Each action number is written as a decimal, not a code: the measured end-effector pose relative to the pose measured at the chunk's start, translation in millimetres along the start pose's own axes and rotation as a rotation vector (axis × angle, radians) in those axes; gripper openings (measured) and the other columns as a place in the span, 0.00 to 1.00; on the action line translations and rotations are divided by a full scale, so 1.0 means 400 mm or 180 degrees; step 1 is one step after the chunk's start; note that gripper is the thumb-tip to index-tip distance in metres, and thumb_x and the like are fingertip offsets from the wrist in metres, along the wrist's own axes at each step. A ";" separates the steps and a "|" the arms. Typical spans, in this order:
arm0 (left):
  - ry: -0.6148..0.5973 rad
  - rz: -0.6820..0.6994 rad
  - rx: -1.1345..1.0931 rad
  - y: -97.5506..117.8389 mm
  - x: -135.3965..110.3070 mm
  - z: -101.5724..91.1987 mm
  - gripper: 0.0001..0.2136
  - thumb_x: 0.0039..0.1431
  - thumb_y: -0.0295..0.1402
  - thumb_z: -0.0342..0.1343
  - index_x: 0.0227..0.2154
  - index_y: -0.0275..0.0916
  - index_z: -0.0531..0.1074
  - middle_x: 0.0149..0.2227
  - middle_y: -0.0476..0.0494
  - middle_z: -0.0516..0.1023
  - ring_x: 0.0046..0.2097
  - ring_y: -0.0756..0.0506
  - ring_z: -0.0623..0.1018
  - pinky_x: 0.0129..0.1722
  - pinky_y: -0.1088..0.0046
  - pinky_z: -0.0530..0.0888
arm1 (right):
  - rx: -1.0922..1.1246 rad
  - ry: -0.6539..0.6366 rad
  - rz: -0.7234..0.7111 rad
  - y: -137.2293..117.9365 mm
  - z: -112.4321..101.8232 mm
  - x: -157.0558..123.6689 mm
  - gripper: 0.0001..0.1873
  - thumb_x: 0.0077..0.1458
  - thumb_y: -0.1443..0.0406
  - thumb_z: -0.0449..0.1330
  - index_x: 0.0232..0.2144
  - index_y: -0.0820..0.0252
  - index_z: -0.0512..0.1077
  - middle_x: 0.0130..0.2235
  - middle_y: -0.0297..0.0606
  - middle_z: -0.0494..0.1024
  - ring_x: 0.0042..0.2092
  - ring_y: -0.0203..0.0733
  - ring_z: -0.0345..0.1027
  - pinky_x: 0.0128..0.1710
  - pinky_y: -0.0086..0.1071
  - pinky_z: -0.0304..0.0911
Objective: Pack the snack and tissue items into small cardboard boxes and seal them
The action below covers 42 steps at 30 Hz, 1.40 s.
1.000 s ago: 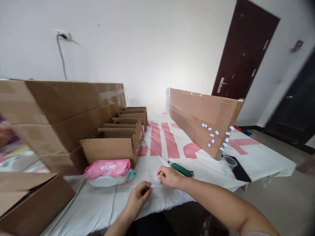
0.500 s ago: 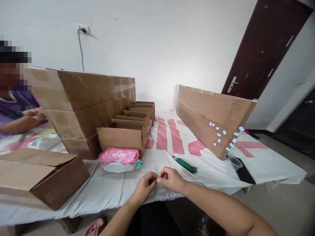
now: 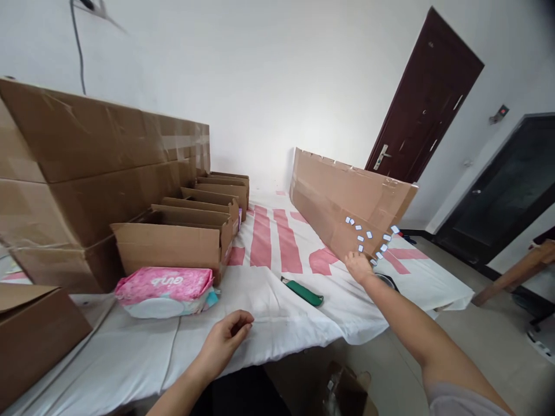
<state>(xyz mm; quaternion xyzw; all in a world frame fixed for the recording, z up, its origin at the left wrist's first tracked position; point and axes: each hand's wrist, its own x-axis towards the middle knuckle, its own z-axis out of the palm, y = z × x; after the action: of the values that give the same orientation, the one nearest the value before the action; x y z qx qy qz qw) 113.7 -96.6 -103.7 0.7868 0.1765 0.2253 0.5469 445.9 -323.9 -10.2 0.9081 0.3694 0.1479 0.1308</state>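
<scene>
My left hand [image 3: 229,338] hovers over the front of the white-covered table, thumb and fingers curled together. Whatever may be between its fingertips is too small to make out. Out to the right, my right hand [image 3: 359,267] reaches the lower part of an upright cardboard box [image 3: 321,196], fingers bent in against it. Small white labels with blue edges [image 3: 361,238] are stuck there, just above those fingers. A green utility knife [image 3: 304,292] lies between my hands. To the left rests a pink pack of wipes [image 3: 167,286].
Small open cartons [image 3: 169,245] stand in a row behind the wipes. Taped boxes [image 3: 99,167] are stacked beyond them on the left. Another carton [image 3: 39,341] sits at the front left. A dark round-edged object [image 3: 387,281] is partly hidden behind my right forearm.
My hands were pinched together at the table's front; now they are apart. The right one has moved out to the labelled box. My view has turned right, and the other person is out of sight.
</scene>
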 end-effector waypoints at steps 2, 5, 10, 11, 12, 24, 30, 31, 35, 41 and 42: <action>-0.0009 -0.0020 0.0006 0.005 0.000 -0.002 0.10 0.48 0.41 0.56 0.27 0.40 0.74 0.26 0.48 0.76 0.31 0.45 0.74 0.32 0.71 0.70 | -0.0222 -0.0023 0.0241 0.037 0.013 0.003 0.16 0.60 0.74 0.46 0.42 0.73 0.72 0.45 0.59 0.73 0.48 0.54 0.66 0.44 0.45 0.59; 0.0015 -0.0049 -0.0018 0.011 -0.002 -0.004 0.10 0.48 0.41 0.56 0.27 0.40 0.74 0.26 0.48 0.77 0.31 0.45 0.75 0.32 0.71 0.70 | -0.0401 -0.0065 0.0487 0.048 0.028 0.003 0.18 0.61 0.73 0.44 0.43 0.76 0.71 0.44 0.62 0.73 0.47 0.57 0.65 0.40 0.45 0.59; 0.0041 -0.0044 -0.0005 0.015 -0.006 -0.003 0.10 0.48 0.42 0.56 0.27 0.40 0.74 0.25 0.49 0.76 0.30 0.45 0.74 0.32 0.72 0.70 | -0.0420 -0.0079 0.0601 0.002 0.022 -0.004 0.20 0.57 0.77 0.42 0.43 0.78 0.72 0.43 0.69 0.73 0.46 0.61 0.64 0.37 0.47 0.58; 0.0048 -0.0041 0.0000 0.015 -0.006 -0.003 0.10 0.48 0.41 0.56 0.27 0.40 0.74 0.25 0.49 0.76 0.30 0.45 0.74 0.31 0.72 0.70 | -0.0386 -0.0066 0.0534 -0.018 0.014 -0.010 0.20 0.57 0.77 0.43 0.43 0.77 0.73 0.43 0.68 0.73 0.46 0.60 0.63 0.38 0.47 0.58; 0.0047 -0.0037 0.0006 0.014 -0.006 -0.003 0.10 0.48 0.41 0.56 0.27 0.40 0.74 0.25 0.49 0.76 0.30 0.45 0.74 0.31 0.72 0.70 | -0.0335 -0.0048 0.0419 -0.044 0.005 -0.018 0.19 0.56 0.76 0.44 0.42 0.75 0.73 0.43 0.66 0.73 0.46 0.58 0.63 0.39 0.47 0.58; 0.0192 0.0309 0.0328 -0.002 -0.014 0.031 0.05 0.48 0.27 0.50 0.27 0.39 0.71 0.25 0.48 0.74 0.29 0.47 0.72 0.31 0.72 0.68 | 0.1744 0.0409 -0.1964 -0.564 -0.069 -0.230 0.13 0.56 0.65 0.55 0.44 0.61 0.71 0.45 0.44 0.75 0.50 0.48 0.65 0.51 0.41 0.61; 0.0478 0.0509 0.0902 0.020 -0.089 0.009 0.10 0.47 0.21 0.50 0.31 0.39 0.70 0.31 0.43 0.75 0.34 0.45 0.73 0.36 0.69 0.70 | 0.2363 0.0723 -0.1986 -0.637 0.053 -0.237 0.23 0.60 0.63 0.51 0.57 0.59 0.65 0.59 0.47 0.67 0.62 0.50 0.57 0.61 0.49 0.54; 0.0400 0.0685 0.1040 0.032 -0.111 -0.009 0.10 0.47 0.21 0.51 0.33 0.39 0.70 0.34 0.42 0.75 0.37 0.45 0.73 0.38 0.68 0.70 | 0.2380 0.0739 -0.1987 -0.637 0.065 -0.234 0.23 0.60 0.62 0.51 0.57 0.57 0.65 0.59 0.45 0.68 0.62 0.50 0.57 0.61 0.48 0.55; 0.0357 0.1800 0.1927 0.097 -0.188 -0.151 0.11 0.54 0.22 0.49 0.38 0.41 0.69 0.37 0.40 0.74 0.41 0.43 0.71 0.41 0.65 0.70 | 0.2248 0.0714 -0.1997 -0.632 0.076 -0.231 0.25 0.61 0.59 0.51 0.58 0.60 0.65 0.60 0.44 0.66 0.62 0.50 0.57 0.61 0.48 0.56; 0.2016 0.0391 0.3487 0.183 -0.173 -0.561 0.09 0.59 0.36 0.47 0.33 0.43 0.71 0.42 0.42 0.74 0.50 0.42 0.71 0.53 0.63 0.67 | 0.2145 0.0738 -0.2045 -0.632 0.069 -0.235 0.26 0.63 0.56 0.48 0.58 0.62 0.65 0.61 0.44 0.66 0.62 0.50 0.58 0.60 0.48 0.57; 0.2251 0.0085 0.3585 0.189 -0.163 -0.632 0.11 0.60 0.38 0.46 0.36 0.42 0.72 0.46 0.40 0.73 0.53 0.40 0.69 0.56 0.60 0.64 | 0.2128 0.0751 -0.2039 -0.632 0.069 -0.236 0.26 0.63 0.57 0.48 0.58 0.62 0.65 0.60 0.44 0.66 0.61 0.51 0.58 0.60 0.48 0.57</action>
<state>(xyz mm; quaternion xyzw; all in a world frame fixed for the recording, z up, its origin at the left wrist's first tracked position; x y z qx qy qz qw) -76.9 41.0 32.6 0.8331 0.4263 0.3500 -0.0415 231.7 -219.1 -139.6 0.7178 0.6703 0.0753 -0.1724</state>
